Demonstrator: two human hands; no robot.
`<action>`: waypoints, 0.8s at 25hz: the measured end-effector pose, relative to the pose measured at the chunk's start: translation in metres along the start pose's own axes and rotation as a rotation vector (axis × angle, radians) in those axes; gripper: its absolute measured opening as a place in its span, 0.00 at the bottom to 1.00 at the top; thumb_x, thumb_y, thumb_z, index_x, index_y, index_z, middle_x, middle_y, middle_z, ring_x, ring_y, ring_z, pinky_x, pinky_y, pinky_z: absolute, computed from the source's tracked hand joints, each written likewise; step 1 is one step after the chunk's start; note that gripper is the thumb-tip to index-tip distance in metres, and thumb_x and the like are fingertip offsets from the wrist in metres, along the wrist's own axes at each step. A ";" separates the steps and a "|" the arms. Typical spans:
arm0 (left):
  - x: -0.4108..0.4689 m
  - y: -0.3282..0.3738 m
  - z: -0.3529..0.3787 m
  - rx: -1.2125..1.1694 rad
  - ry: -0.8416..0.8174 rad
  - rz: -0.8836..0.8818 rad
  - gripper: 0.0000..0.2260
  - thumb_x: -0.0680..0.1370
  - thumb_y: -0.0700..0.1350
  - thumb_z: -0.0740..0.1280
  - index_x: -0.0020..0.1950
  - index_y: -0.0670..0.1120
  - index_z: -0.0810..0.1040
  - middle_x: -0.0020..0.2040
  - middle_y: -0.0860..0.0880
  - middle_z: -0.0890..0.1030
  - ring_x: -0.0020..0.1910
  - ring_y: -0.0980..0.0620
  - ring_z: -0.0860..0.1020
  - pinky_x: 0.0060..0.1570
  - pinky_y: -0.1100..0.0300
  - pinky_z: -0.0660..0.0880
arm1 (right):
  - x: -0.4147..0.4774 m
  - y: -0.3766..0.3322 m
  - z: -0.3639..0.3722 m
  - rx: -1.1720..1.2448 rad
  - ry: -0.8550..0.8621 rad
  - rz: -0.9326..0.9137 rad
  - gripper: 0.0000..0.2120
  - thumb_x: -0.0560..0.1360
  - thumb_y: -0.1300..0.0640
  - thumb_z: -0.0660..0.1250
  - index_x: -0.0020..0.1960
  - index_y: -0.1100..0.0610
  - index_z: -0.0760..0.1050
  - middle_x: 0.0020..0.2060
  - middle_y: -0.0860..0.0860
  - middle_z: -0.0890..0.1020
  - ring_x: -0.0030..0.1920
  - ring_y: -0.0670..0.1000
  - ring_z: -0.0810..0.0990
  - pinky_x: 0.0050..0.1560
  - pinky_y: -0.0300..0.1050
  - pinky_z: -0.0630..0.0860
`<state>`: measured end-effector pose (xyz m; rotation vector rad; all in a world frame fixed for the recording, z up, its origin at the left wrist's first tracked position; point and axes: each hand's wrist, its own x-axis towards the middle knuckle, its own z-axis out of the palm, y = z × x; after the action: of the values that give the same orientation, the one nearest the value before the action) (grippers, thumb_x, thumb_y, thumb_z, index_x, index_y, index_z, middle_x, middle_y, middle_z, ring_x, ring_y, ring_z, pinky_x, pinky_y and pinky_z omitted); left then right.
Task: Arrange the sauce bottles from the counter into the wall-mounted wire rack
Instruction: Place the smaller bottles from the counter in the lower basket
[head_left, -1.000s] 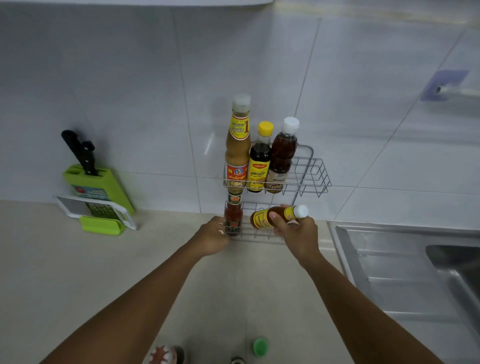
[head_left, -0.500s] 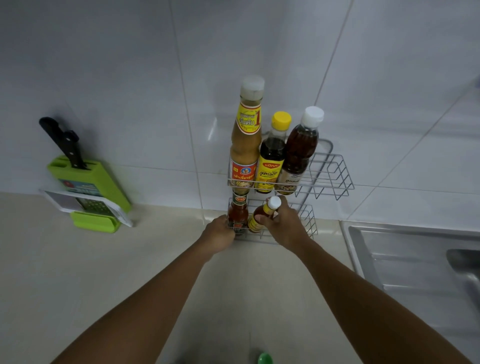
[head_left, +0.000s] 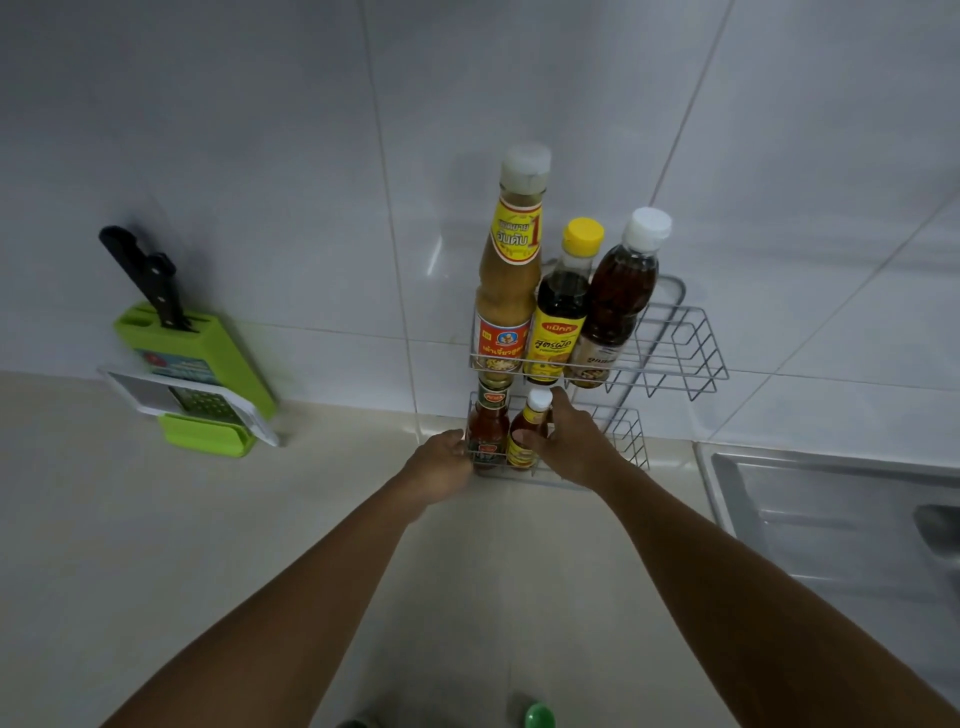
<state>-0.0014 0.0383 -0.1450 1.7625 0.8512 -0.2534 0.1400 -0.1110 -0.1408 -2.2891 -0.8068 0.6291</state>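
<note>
The wall-mounted wire rack (head_left: 685, 343) has two tiers. Its upper tier holds a tall tan sauce bottle (head_left: 511, 270), a dark bottle with a yellow cap (head_left: 563, 306) and a brown bottle with a white cap (head_left: 621, 291). In the lower tier (head_left: 631, 434) a red chili sauce bottle (head_left: 488, 423) stands at the left, touched by my left hand (head_left: 441, 465). Right of it stands a small white-capped, yellow-labelled bottle (head_left: 527, 428), upright, with my right hand (head_left: 571, 441) shut around it.
A green knife block with a black knife (head_left: 156, 291) and a grater (head_left: 202, 405) stands against the wall at left. A steel sink (head_left: 831, 509) lies at right. A green bottle cap (head_left: 540, 716) shows at the bottom edge on the beige counter (head_left: 208, 545).
My right hand has turned the small bottle from lying sideways to upright and lowered it into the lower tier beside the red bottle. My left hand stayed at the rack's left corner.
</note>
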 end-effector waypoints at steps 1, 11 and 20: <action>-0.003 0.002 -0.002 0.001 -0.007 -0.015 0.28 0.74 0.40 0.60 0.77 0.46 0.69 0.72 0.46 0.76 0.66 0.45 0.76 0.47 0.63 0.71 | -0.002 0.001 0.001 -0.001 -0.007 0.001 0.28 0.78 0.53 0.72 0.72 0.57 0.64 0.64 0.58 0.81 0.63 0.59 0.80 0.54 0.46 0.73; -0.087 0.049 -0.025 0.367 -0.137 0.136 0.23 0.82 0.42 0.59 0.78 0.49 0.66 0.75 0.47 0.71 0.71 0.47 0.71 0.67 0.56 0.69 | -0.051 0.005 -0.006 0.115 0.068 0.002 0.33 0.79 0.58 0.71 0.80 0.49 0.61 0.71 0.55 0.75 0.46 0.46 0.82 0.43 0.38 0.75; -0.174 0.058 0.019 0.702 -0.214 0.275 0.26 0.82 0.38 0.58 0.80 0.50 0.62 0.77 0.46 0.68 0.74 0.45 0.69 0.68 0.57 0.68 | -0.128 0.034 0.012 0.187 0.171 0.054 0.25 0.78 0.61 0.70 0.73 0.50 0.70 0.58 0.52 0.81 0.46 0.50 0.80 0.42 0.37 0.76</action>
<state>-0.0843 -0.0592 -0.0124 2.4190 0.3664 -0.5976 0.0567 -0.2139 -0.1436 -2.1652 -0.5819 0.5024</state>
